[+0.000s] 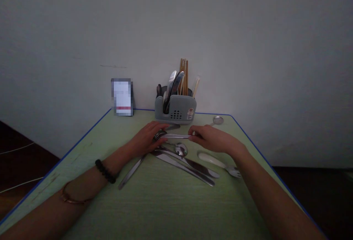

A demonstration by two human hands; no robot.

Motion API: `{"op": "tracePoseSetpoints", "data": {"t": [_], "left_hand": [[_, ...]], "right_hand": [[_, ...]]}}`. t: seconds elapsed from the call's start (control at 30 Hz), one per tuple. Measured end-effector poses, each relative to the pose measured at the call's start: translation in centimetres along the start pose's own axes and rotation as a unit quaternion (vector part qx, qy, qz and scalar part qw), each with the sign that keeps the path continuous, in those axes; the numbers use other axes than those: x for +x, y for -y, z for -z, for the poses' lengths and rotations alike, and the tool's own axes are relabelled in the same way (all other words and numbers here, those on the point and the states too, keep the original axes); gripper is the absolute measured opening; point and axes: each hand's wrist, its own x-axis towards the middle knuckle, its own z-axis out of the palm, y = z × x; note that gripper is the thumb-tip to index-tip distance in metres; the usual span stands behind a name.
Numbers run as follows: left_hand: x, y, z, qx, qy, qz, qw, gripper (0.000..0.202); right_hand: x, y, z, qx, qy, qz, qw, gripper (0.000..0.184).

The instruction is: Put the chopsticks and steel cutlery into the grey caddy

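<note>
A metal utensil with a flat handle [176, 136] lies crosswise between my hands. My left hand [147, 137] has its thumb and fingers around the utensil's head, which is dark and partly hidden, so I cannot tell spoon from fork. At the other end, my right hand [211, 137] pinches the handle with thumb and fingertips. Just below lies a spoon [181, 149]. Two table knives [193, 172] lie slanted nearer to me, one beside the other. Another metal handle [131, 173] points toward me from under my left hand. A white-handled fork [212, 159] rests below my right hand.
A grey cutlery holder [183, 109] with knives, chopsticks [184, 76] and other utensils stands against the wall. Another spoon [217, 120] lies at the back right. A phone with a blurred screen [122, 96] leans at the back left. Blue edging [82, 136] borders the green table [154, 210].
</note>
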Motion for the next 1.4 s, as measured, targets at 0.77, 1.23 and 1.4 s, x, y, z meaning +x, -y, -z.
{"op": "tracePoseSetpoints", "data": {"t": [0.77,1.23,1.4], "left_hand": [[-0.1,-0.5,0.3,0.129,-0.019,0.022,0.991,0.036],[0.0,-0.5,0.0,0.161,0.011,-0.057,0.985,0.039],[0.0,-0.4,0.0,0.152,0.031,-0.02,0.988,0.036]], "right_hand": [[1.6,3.9,-3.8,-0.003,-0.321,0.219,0.921,0.017],[4.2,2.2,-9.0,0.623,-0.162,0.025,0.765,0.032],[3.8,2.1,-8.7,0.665,-0.131,0.001,0.735,0.024]]}}
